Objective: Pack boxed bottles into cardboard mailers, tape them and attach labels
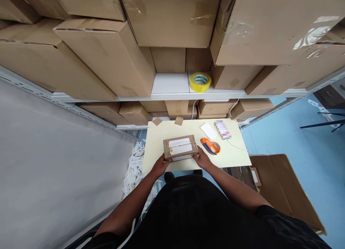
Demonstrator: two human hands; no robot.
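A small brown cardboard box [180, 147] with a white label on top lies on the pale yellow table [231, 153]. My left hand [161, 165] grips its left near corner and my right hand [201, 159] grips its right end; both have fingers curled round the box. Just right of the box lies an orange tape dispenser [210, 145]. Farther back on the table are a white card [208, 131] and a blurred flat item [222, 129].
Metal shelves behind the table carry large cardboard boxes [107, 58] and a yellow tape roll [200, 82]. Two small cardboard scraps [178, 120] lie at the table's far edge. White paper strips [134, 170] litter the floor at left; flattened cardboard [285, 188] lies at right.
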